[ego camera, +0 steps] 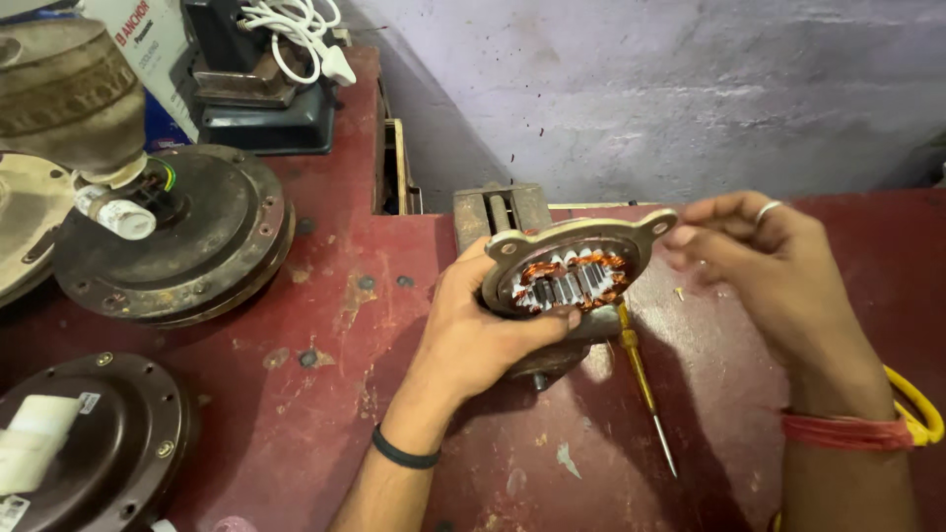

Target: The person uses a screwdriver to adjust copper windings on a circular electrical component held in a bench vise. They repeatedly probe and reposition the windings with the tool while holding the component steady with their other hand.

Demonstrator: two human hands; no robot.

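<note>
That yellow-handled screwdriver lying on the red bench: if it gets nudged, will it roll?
Probably. The screwdriver has a slim rounded handle and thin shaft lying flat on the bench, so it likely rolls sideways. It looks stiff and light.

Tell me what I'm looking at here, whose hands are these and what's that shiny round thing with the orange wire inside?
A camera on a person's head looks down at their two bare hands over a red worktable. The left hand holds a round metal motor part; the orange you see is copper wire wound inside it. The right hand, wearing a ring, pinches something too small to make out beside the part's rim. A yellow-handled screwdriver lies on the table underneath. To the left sit dark round fan motor housings.
</note>
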